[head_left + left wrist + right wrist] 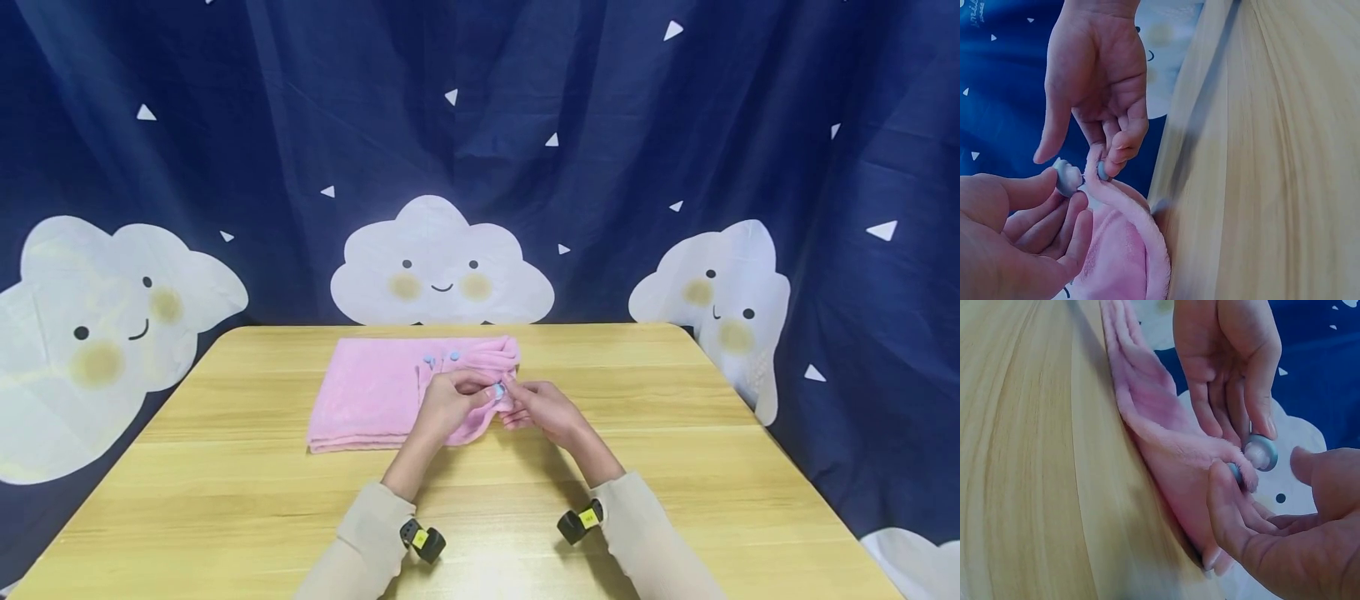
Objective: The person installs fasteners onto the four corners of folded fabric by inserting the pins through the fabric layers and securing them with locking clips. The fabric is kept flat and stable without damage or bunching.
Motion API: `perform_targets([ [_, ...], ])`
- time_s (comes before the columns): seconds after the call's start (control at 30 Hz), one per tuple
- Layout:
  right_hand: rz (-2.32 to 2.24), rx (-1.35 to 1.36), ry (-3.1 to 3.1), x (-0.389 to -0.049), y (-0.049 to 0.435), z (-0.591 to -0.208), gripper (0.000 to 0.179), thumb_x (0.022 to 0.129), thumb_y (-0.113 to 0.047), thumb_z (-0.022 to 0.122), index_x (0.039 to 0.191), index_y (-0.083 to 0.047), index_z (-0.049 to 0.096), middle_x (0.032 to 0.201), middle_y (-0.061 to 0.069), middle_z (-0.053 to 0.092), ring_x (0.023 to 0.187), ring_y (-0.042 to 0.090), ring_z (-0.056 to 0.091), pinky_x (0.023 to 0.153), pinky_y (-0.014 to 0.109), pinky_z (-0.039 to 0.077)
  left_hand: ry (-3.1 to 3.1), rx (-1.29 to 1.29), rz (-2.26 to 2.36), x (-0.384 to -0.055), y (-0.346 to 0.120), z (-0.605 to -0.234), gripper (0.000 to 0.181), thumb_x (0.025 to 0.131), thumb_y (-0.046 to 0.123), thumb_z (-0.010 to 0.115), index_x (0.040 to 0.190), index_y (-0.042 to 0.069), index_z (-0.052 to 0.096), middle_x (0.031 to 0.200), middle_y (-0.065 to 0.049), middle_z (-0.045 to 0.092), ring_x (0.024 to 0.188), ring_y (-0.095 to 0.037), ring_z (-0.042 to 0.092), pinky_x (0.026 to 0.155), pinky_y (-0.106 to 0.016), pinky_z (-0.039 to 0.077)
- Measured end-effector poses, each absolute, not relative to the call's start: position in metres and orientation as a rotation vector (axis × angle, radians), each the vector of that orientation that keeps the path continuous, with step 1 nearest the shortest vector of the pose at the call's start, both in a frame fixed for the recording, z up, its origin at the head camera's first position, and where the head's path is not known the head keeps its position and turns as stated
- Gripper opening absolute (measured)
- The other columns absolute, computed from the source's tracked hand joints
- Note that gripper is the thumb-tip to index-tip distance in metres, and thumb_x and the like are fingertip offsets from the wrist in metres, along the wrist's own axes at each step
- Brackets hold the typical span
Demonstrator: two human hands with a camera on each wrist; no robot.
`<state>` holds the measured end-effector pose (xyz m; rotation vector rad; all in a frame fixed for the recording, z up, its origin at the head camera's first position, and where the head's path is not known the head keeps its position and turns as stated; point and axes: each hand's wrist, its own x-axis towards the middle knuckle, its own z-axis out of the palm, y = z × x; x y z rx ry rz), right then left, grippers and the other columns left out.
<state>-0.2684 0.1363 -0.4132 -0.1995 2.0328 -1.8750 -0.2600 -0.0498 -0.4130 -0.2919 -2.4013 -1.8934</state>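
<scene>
A folded pink fleece blanket (pixel 367 383) lies on the table, its right end gathered and lifted between the hands. My left hand (pixel 447 404) pinches a round blue fastener cap (pixel 1264 452) with a white inside, thumb on its rim. That cap faces the blanket's edge (pixel 1135 209) in the left wrist view, right beside it. On the edge's other side sits a smaller blue fastener piece (pixel 1235 472), under a fingertip of my right hand (pixel 551 410). Those right fingers curl at the blanket edge and hold it up, while the right thumb (pixel 1304 464) stands apart.
Two more blue round fasteners, one (pixel 454 356) beside the other (pixel 428 359), show on the blanket behind the hands. Underneath is a light wooden table (pixel 225 500). A dark blue curtain (pixel 480 158) with white clouds hangs behind the table's far edge.
</scene>
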Motion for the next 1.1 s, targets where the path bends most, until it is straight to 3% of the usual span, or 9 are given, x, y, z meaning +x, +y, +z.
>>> perform_targets([
  [0.17,-1.879,-0.166,2.048,-0.2691,0.1344,-0.4143,0.057,0.104,-0.045,0.052,0.118,0.010,0.061,0.089,0.014,0.069,0.079,0.020,0.069,0.075,0.028,0.060,-2.378,-0.335,-1.912,-0.2603,-0.0496,-0.4128,0.016,0.086,0.003,0.077,0.102,0.004,0.079,0.104,-0.012,0.078,0.101,-0.027,0.074,0.093,-0.038,0.057],
  [0.5,-1.863,-0.145,2.091,-0.2687,0.1334,-0.4144,0.053,0.100,-0.034,0.061,0.125,0.012,0.060,0.089,0.013,0.071,0.077,0.020,0.068,0.072,0.025,0.058,-2.414,-0.328,-1.843,-0.2591,-0.0491,-0.4109,0.014,0.085,0.006,0.079,0.098,0.004,0.078,0.098,-0.012,0.079,0.096,-0.026,0.075,0.088,-0.037,0.059],
  [0.8,-1.903,-0.218,2.044,-0.2673,0.1357,-0.4130,0.038,0.101,-0.020,0.056,0.120,0.014,0.058,0.084,0.009,0.068,0.073,0.014,0.064,0.068,0.022,0.056,-2.465,-0.338,-1.802,-0.2570,-0.0486,-0.4096,0.012,0.085,0.008,0.080,0.097,0.005,0.079,0.096,-0.011,0.079,0.095,-0.025,0.075,0.086,-0.036,0.060],
  [1.1,-1.903,-0.224,2.037,-0.2674,0.1364,-0.4132,0.036,0.101,-0.018,0.056,0.118,0.014,0.059,0.082,0.005,0.068,0.071,0.012,0.064,0.067,0.021,0.056,-2.517,-0.351,-1.813,-0.2561,-0.0488,-0.4088,0.014,0.086,0.007,0.079,0.100,0.004,0.078,0.100,-0.012,0.078,0.097,-0.026,0.075,0.086,-0.035,0.060],
])
